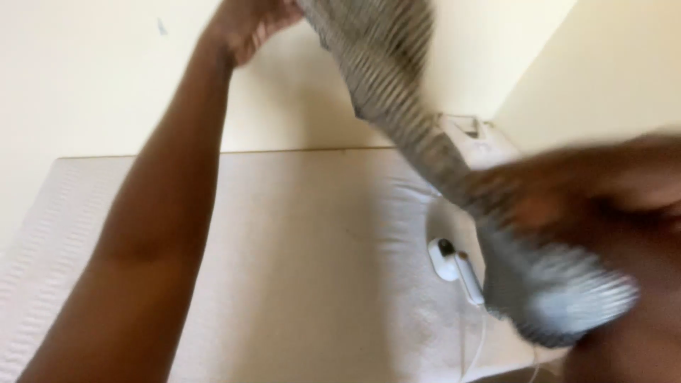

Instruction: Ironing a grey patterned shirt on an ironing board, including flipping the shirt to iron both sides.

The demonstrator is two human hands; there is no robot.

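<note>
The left hand (248, 25) is closed on the top end of a grey ribbed knit cloth (397, 71), held up above the white mattress (298, 269). The right hand (560, 202), blurred, seems to grip it lower down; I cannot tell for sure. It looks soft, light and floppy, best taken by its ends. A white charger plug (450, 262) lies beneath

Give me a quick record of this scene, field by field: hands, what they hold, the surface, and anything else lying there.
left hand: raised high, gripping the top end of the cloth
right hand: blurred, on the cloth lower down
cloth: grey, striped, stretched slantwise between both hands
mattress: white, bare, against a cream wall
charger: white, with a cable, lying on the mattress
focus: right side motion-blurred
</note>
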